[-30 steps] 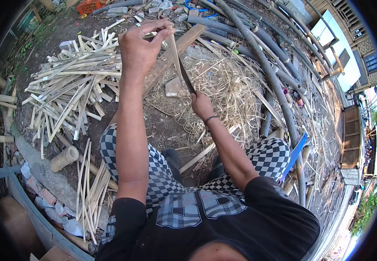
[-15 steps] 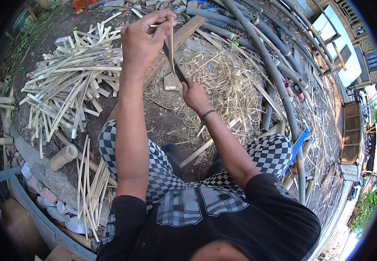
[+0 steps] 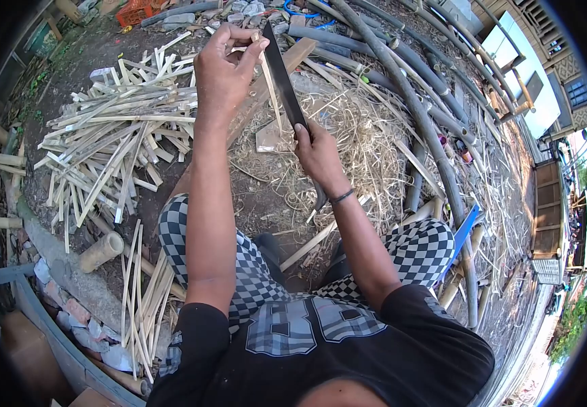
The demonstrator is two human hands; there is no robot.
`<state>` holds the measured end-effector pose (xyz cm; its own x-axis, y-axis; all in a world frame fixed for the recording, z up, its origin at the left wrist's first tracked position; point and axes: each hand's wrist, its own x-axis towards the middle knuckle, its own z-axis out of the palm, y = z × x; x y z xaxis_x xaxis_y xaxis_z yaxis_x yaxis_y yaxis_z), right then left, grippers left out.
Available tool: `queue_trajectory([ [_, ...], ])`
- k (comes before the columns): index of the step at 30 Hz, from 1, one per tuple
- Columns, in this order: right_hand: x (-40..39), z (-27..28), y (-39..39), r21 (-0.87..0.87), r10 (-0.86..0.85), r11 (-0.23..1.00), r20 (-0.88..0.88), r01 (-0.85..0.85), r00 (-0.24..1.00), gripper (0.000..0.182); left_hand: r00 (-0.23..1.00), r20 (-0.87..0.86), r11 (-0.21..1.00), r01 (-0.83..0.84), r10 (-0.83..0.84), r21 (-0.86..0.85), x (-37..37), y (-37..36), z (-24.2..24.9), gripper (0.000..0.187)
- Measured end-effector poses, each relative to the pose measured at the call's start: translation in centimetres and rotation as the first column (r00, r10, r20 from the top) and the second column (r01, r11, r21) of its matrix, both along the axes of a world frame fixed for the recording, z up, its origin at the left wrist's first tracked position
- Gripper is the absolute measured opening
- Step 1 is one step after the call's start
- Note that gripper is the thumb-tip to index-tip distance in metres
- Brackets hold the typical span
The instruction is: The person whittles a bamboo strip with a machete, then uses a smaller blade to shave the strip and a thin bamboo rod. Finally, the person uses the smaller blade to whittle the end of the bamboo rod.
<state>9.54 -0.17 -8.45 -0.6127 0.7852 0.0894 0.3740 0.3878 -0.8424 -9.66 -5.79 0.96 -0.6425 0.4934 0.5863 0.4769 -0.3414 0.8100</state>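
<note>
My left hand [image 3: 228, 62] is raised at the upper middle, thumb and fingers pinched on the top end of a thin, pale bamboo strip [image 3: 271, 89]. The strip hangs down at a slant above the ground. In my right hand [image 3: 318, 157] is a machete [image 3: 284, 81] with a long dark blade, the fist wrapped round its handle. The blade points up and away, close to the right of the strip, with a narrow gap between them. Below the strip's lower end a flat pale block [image 3: 267, 139] lies among shavings. A wooden beam [image 3: 293, 57] slants behind the blade.
Curly bamboo shavings [image 3: 368, 139] cover the ground ahead. A big heap of split strips [image 3: 120, 129] lies left, with longer thin strips [image 3: 143, 298] nearer me. Long bamboo poles [image 3: 419, 102] run along the right. A cut bamboo tube [image 3: 102, 252] lies by my left knee.
The machete has moved up and away, from crossing against the strip to standing beside it, its whole blade now showing. My left hand has shifted slightly down and still pinches the strip.
</note>
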Motion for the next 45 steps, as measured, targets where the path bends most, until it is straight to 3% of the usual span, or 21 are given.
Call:
queue_trajectory([
  [8, 0.7, 0.5, 0.0, 0.068, 0.019, 0.998, -0.064, -0.015, 0.998, 0.031, 0.999, -0.031, 0.998, 0.028, -0.026, 0.054, 0.2, 0.1, 0.3, 0.018],
  [15, 0.3, 7.7, -2.2, 0.108, 0.039, 0.994, -0.118, -0.026, 0.992, 0.02, 0.998, -0.06, 1.0, 0.019, -0.02, -0.021, 2.0, 0.5, 0.6, 0.015],
  [18, -0.7, 7.6, -2.4, 0.221, 0.01, 0.975, -0.109, 0.015, 0.994, 0.019, 0.993, -0.114, 0.999, 0.02, -0.025, -0.04, 2.1, 0.8, 0.4, 0.016],
  [21, -1.7, 1.9, -0.6, 0.215, -0.002, 0.976, -0.046, 0.012, 0.999, 0.021, 0.989, -0.147, 0.999, -0.021, 0.015, -0.038, 2.4, 0.4, 0.5, 0.015],
  [23, -1.7, 0.3, 0.3, 0.253, 0.034, 0.967, 0.023, -0.038, 0.999, 0.022, 0.999, -0.037, 1.0, 0.018, -0.018, -0.008, 2.2, -0.1, 0.7, 0.015],
  [26, -1.6, 3.9, -1.0, 0.18, 0.029, 0.984, -0.133, -0.004, 0.991, 0.021, 0.984, -0.164, 0.997, -0.067, 0.062, -0.026, 2.0, 0.0, 0.5, 0.015],
  [28, -1.9, 5.3, -1.8, 0.127, 0.031, 0.992, -0.137, -0.014, 0.99, 0.021, 0.986, -0.151, 0.996, -0.08, 0.075, -0.027, 1.7, 0.4, 0.0, 0.015],
  [30, -2.7, 3.9, -1.6, 0.261, 0.001, 0.965, -0.125, 0.032, 0.992, 0.019, 0.988, -0.136, 0.997, -0.074, 0.073, -0.008, 1.4, 0.4, -0.1, 0.016],
  [31, -3.0, 1.4, -1.0, 0.247, -0.011, 0.969, -0.068, 0.028, 0.998, 0.021, 0.988, -0.125, 0.995, -0.098, 0.095, -0.014, 1.5, 0.2, 0.0, 0.016],
  [33, -3.2, -6.4, 0.9, 0.225, 0.006, 0.973, 0.185, -0.048, 0.983, 0.02, 0.987, -0.13, 0.995, -0.097, 0.092, -0.029, 1.5, -0.4, 0.3, 0.015],
  [35, -1.8, -16.2, 2.9, 0.19, 0.024, 0.973, 0.468, -0.128, 0.883, 0.023, 0.988, -0.135, 0.996, -0.086, 0.08, -0.038, 1.4, -0.4, 0.4, 0.014],
  [37, 0.6, -19.4, 2.9, 0.04, -0.002, 0.999, 0.539, -0.024, 0.842, 0.03, 0.99, -0.084, 0.991, -0.12, 0.115, -0.054, 0.9, -0.2, 0.1, 0.014],
  [39, 3.0, -22.1, 1.8, 0.02, 0.003, 1.0, 0.574, -0.017, 0.819, 0.032, 0.979, -0.099, 0.983, -0.182, 0.178, -0.035, -0.2, 0.3, -0.8, 0.015],
  [45, 3.5, -22.2, 2.3, -0.064, 0.025, 0.998, 0.525, 0.011, 0.851, 0.038, 0.955, -0.082, 0.95, -0.293, 0.286, -0.105, -2.3, -0.5, -0.8, 0.022],
])
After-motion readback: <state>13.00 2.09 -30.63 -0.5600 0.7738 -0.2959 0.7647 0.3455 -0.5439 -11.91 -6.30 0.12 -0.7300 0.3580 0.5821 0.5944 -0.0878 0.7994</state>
